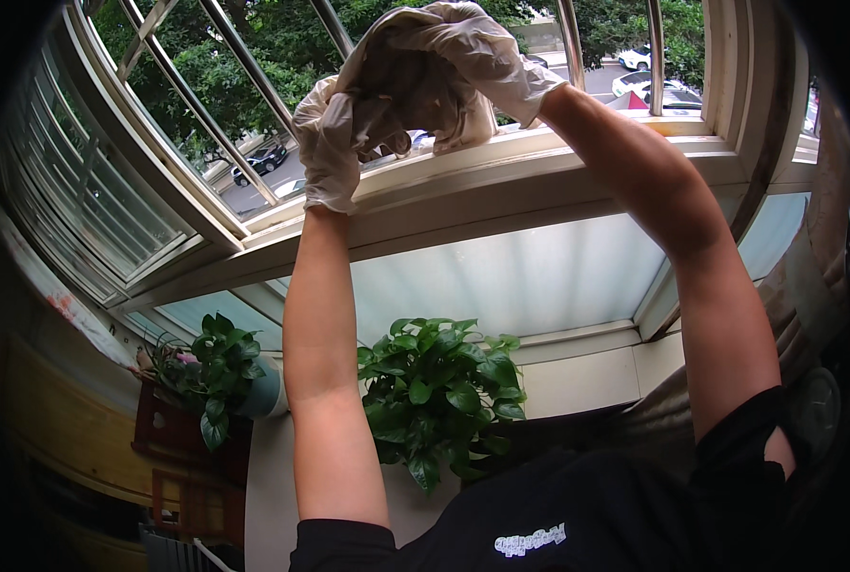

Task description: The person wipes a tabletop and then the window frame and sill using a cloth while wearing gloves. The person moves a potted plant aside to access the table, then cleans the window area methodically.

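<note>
Both my hands wear thin whitish gloves and are raised in front of the open window. My left hand grips the left side of a bunched, stained grey-brown cloth. Arched over the cloth's upper right side is my right hand, its fingers bent and partly lost among the folds. The cloth hangs between the two hands, just above the pale window frame's lower rail. Its lower folds come close to the rail; whether they touch it I cannot tell.
Metal security bars cross the opening, with trees and parked cars outside. Sliding glass panes stand at the left. Below the rail is a frosted glass panel. A leafy green plant and a potted plant stand beneath my arms.
</note>
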Tool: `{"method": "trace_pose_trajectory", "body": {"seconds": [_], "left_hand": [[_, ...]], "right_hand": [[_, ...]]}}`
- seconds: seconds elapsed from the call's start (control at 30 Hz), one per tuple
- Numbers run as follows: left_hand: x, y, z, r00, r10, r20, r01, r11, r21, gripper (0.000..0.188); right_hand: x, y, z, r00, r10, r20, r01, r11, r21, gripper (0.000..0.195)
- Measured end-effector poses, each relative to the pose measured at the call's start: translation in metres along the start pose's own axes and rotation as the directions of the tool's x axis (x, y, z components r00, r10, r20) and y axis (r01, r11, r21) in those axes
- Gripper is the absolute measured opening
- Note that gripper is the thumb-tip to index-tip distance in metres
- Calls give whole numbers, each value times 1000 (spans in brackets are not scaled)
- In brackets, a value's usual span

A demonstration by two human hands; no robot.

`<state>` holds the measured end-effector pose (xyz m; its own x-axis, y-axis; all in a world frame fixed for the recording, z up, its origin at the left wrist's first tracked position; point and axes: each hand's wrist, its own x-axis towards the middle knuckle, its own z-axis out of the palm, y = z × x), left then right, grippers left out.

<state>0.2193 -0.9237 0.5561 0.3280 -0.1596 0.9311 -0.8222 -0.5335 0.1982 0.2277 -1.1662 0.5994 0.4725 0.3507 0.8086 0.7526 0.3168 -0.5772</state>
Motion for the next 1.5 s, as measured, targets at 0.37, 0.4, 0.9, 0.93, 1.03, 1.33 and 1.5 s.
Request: {"method": "trace_pose_trajectory", "body": {"seconds": [0.37, 0.4, 0.9, 0.93, 1.03, 1.33, 1.5], "left_hand": [[16, 7, 8, 882, -341, -324, 179, 880, -440, 28], [18, 6, 6, 916, -171, -364, 41, 940, -339, 31], [6, 59, 21, 925, 357, 130, -380, 877, 294, 11], [5, 60, 21, 962, 183, 203, -233, 937, 260, 15], [6, 53, 24, 987, -69, 147, 14, 939, 344, 26], [11, 34, 2, 869, -90, 487, 301, 876, -376, 39], [13, 30, 9, 866, -144, 479, 477, 525, -705, 44]], "right_hand": [[7, 4, -11, 1000, 6, -22, -1, 981, 196, 19], [7, 4, -12, 1000, 1, -22, 4, 978, 208, 18], [17, 15, 2, 980, 93, -176, -85, 995, 54, 18], [13, 15, 3, 989, 56, -140, -52, 998, 38, 18], [-3, 5, 13, 998, 22, -65, -27, 997, -70, 22], [-10, -10, 21, 990, 4, 140, 87, 771, -631, 40], [-8, -17, 29, 964, -105, 245, 242, 732, -637, 40]]}}
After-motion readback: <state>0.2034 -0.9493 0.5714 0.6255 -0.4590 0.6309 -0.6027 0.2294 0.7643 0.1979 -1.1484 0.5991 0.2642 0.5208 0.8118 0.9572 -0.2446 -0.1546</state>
